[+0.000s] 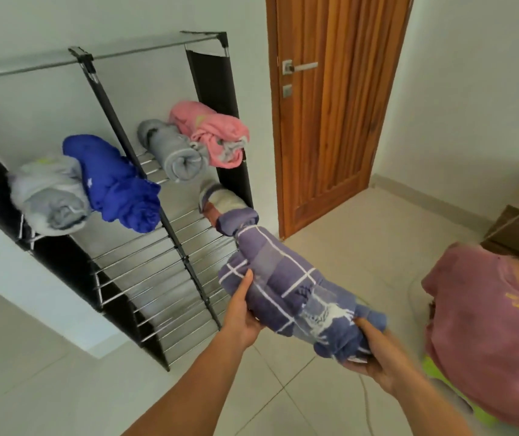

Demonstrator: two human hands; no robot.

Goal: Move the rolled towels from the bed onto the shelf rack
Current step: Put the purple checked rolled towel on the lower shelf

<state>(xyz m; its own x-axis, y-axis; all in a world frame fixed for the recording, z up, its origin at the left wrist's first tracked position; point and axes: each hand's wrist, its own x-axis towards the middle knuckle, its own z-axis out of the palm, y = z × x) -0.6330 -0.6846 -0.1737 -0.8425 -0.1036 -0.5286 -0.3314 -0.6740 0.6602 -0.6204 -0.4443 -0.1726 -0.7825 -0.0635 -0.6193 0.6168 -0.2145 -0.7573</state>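
Observation:
I hold a purple checked rolled towel [289, 284] in both hands, its far end close to the shelf rack [157, 272]. My left hand [241, 313] grips its left side and my right hand [377, 360] cups its near end from below. On the rack's upper shelf lie a light grey roll [49, 196], a blue roll [119, 184], a grey roll [173, 152] and a pink roll [211, 133]. A pale roll [223, 196] sits on the shelf below, partly hidden behind the purple towel. The bed is out of view.
A wooden door [340, 105] stands shut right of the rack. A person in a pink shirt [488, 325] crouches at the right edge. A cardboard box [516, 228] sits behind them. Lower wire shelves [145, 256] show bare rods. Tiled floor [63, 388] spreads below.

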